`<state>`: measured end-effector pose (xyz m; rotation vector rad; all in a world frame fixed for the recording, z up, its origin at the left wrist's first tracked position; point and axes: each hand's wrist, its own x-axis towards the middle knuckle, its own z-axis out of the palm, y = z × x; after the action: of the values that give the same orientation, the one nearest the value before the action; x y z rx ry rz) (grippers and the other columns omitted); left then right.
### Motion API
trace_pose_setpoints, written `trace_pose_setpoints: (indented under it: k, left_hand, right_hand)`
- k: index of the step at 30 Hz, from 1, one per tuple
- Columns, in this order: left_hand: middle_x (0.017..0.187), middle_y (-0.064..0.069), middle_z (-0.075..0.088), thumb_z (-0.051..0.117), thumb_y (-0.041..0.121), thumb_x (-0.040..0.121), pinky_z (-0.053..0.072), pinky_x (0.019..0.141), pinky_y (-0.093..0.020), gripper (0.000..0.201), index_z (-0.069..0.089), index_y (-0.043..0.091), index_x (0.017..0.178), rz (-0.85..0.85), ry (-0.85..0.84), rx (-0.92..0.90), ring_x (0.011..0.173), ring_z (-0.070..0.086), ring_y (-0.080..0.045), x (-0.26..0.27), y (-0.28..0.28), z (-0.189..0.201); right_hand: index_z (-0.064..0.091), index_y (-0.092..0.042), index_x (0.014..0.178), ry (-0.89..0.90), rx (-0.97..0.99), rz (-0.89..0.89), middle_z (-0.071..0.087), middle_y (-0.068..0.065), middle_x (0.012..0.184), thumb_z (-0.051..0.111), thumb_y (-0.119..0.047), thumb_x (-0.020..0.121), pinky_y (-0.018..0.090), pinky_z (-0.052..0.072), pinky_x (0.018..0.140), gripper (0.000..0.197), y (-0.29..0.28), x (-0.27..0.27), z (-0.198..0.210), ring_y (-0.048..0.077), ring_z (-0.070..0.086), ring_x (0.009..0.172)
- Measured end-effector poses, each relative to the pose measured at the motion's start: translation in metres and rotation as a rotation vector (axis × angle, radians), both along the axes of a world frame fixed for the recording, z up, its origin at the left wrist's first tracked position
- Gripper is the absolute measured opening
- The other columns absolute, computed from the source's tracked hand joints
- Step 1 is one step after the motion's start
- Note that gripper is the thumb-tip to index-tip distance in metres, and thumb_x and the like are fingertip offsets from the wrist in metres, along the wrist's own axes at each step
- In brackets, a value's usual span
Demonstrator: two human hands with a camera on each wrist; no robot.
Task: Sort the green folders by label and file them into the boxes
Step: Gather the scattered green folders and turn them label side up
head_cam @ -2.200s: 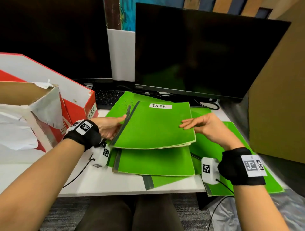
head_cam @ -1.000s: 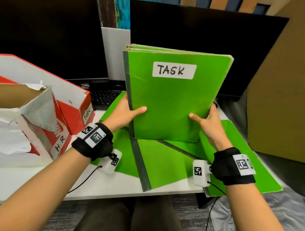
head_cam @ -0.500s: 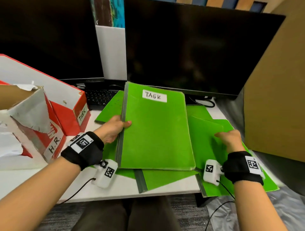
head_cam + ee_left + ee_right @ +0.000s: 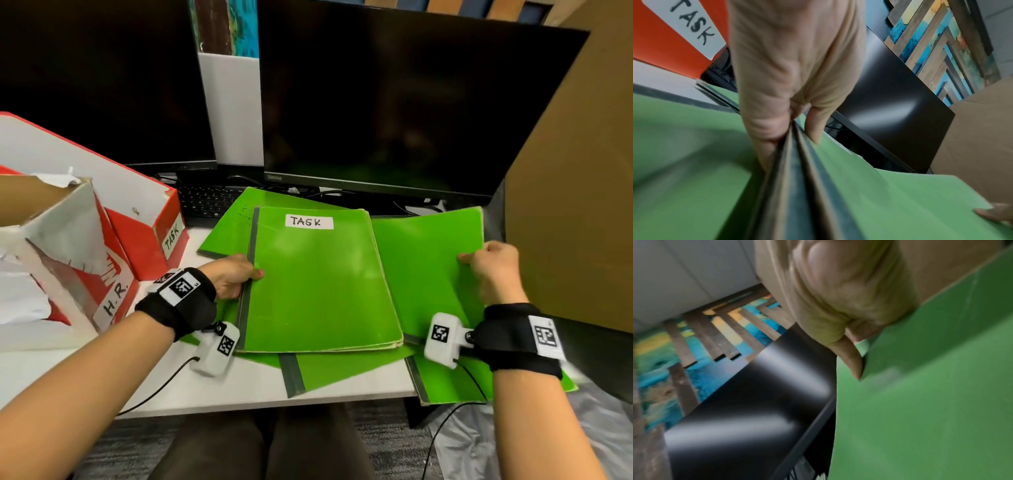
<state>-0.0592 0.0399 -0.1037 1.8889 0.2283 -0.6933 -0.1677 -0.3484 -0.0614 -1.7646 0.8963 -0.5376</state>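
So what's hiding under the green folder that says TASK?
More green folders lie under the TASK folder, sticking out at its edges. Their labels are covered, so they can't be read.

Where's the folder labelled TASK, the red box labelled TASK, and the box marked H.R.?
TASK folder (image 4: 318, 287): head view, front cover.
TASK box (image 4: 150, 236): head view, red front.
H.R. box (image 4: 114, 298): head view, its label.
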Motion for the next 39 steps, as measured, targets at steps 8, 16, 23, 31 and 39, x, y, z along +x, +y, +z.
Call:
trace_pose_setpoints:
  k: [8, 16, 23, 31, 39]
  left_hand:
    - [0.081, -0.017, 0.057, 0.045, -0.002, 0.097, 0.049, 0.075, -0.043, 0.037, 0.034, -0.013, 0.130, 0.060, 0.022, -0.056, 0.073, 0.057, -0.027, -0.001, 0.020, 0.011]
    - [0.075, -0.012, 0.069, 0.037, 0.030, 0.102, 0.054, 0.075, -0.040, 0.030, 0.052, 0.004, 0.098, 0.084, 0.144, -0.221, 0.070, 0.066, -0.022, -0.002, 0.030, 0.016]
    - [0.125, -0.020, 0.058, 0.012, 0.082, 0.078, 0.057, 0.076, -0.040, 0.099, 0.047, 0.008, 0.133, -0.037, 0.243, -0.327, 0.103, 0.061, -0.030, -0.001, 0.035, 0.022]
    - [0.130, -0.017, 0.057, 0.029, 0.069, 0.088, 0.043, 0.102, -0.051, 0.080, 0.041, 0.010, 0.140, -0.062, 0.177, -0.183, 0.119, 0.056, -0.032, -0.004, 0.034, 0.024]
    - [0.115, -0.030, 0.055, 0.052, 0.059, 0.086, 0.060, 0.064, -0.038, 0.076, 0.044, -0.004, 0.127, -0.218, -0.288, 0.527, 0.077, 0.064, -0.025, 0.000, 0.019, 0.059]
  right_hand:
    - [0.046, -0.024, 0.067, -0.375, -0.441, 0.035, 0.059, 0.006, 0.078, 0.068, -0.006, 0.079, 0.027, 0.045, 0.062, 0.032, 0.018, -0.054, 0.093, 0.007, 0.051, 0.064]
    - [0.046, -0.034, 0.078, -0.828, -0.672, 0.212, 0.056, -0.024, 0.080, 0.058, -0.016, 0.090, 0.014, 0.044, 0.077, 0.024, 0.110, -0.086, 0.140, -0.009, 0.055, 0.081]
    - [0.063, -0.034, 0.080, -0.223, -0.765, 0.903, 0.074, 0.005, 0.088, 0.060, -0.009, 0.074, 0.043, 0.056, 0.078, 0.025, 0.172, -0.043, 0.081, 0.023, 0.070, 0.083]
    - [0.058, -0.019, 0.091, 0.155, -0.913, 1.169, 0.065, -0.004, 0.099, 0.066, -0.005, 0.079, 0.024, 0.044, 0.076, 0.020, 0.214, -0.030, 0.023, 0.017, 0.059, 0.089]
    - [0.059, -0.021, 0.117, 0.258, -0.581, 0.978, 0.050, 0.001, 0.143, 0.069, -0.039, 0.083, 0.035, 0.039, 0.104, 0.040, 0.182, -0.009, 0.021, 0.018, 0.053, 0.122]
